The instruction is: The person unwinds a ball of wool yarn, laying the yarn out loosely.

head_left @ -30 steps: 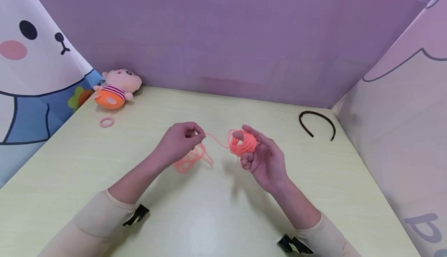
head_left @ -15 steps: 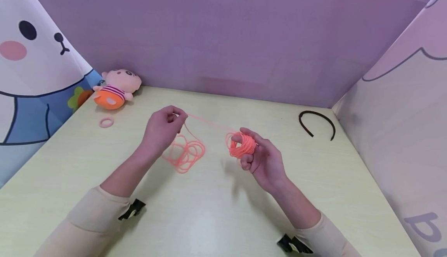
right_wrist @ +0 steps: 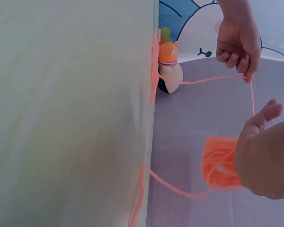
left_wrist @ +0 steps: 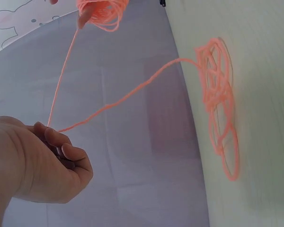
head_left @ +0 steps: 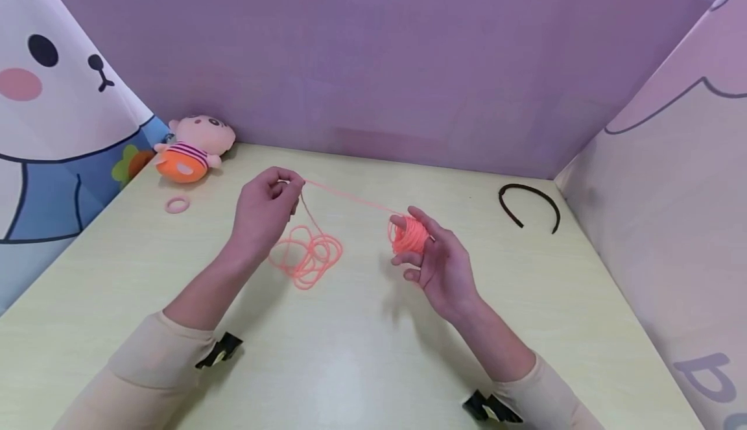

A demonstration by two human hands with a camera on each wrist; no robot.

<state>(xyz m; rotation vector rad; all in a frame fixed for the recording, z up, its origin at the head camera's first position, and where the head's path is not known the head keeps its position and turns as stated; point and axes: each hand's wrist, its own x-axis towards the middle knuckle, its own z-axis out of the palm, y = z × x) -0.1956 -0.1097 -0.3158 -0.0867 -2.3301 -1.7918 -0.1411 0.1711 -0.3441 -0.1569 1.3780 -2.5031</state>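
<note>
Coral-pink cord runs between both hands. My left hand pinches the cord between thumb and fingertips, raised above the table. From this pinch one strand stretches taut to the right hand, and another drops to a loose pile of cord on the table. My right hand holds a wound coil of cord around its fingers, with some fingers spread. In the left wrist view the loose pile lies in tangled loops. The right wrist view shows a strand trailing from the coil.
A plush doll sits at the table's back left corner, with a pink ring in front of it. A dark headband lies at the back right. Purple and printed cloth walls border the table.
My left hand has moved left and up, away from the right hand, pulling the strand between them longer and straighter. The loose pile now shows more fully. Lower right-hand fingers have straightened somewhat.
</note>
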